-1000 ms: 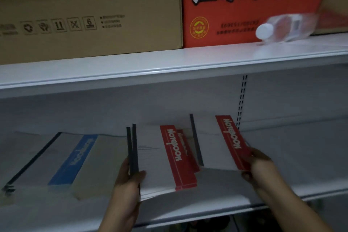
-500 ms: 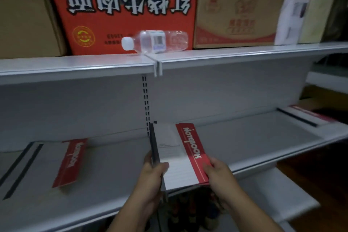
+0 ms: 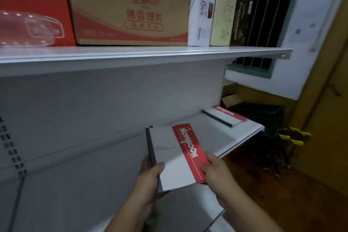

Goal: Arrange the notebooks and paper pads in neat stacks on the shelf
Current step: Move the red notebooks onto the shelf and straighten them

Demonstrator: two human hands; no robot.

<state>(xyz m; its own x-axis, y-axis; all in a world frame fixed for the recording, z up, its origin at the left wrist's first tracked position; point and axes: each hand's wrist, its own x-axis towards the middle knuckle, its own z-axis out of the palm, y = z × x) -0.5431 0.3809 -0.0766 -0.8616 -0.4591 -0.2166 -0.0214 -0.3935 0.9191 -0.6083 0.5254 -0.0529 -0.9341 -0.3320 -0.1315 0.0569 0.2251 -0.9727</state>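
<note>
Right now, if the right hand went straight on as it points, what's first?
Past the notebook it grips, the right hand looks clear over the lower shelf, then meets the back panel. The far notebook stack seems right of that line; depth unclear.

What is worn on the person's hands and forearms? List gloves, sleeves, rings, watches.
Nothing worn shows. The left hand and the right hand are bare, with no gloves and no rings visible. The left forearm and the right forearm are bare down to the frame's bottom edge, with no sleeve, watch or band in view.
</note>
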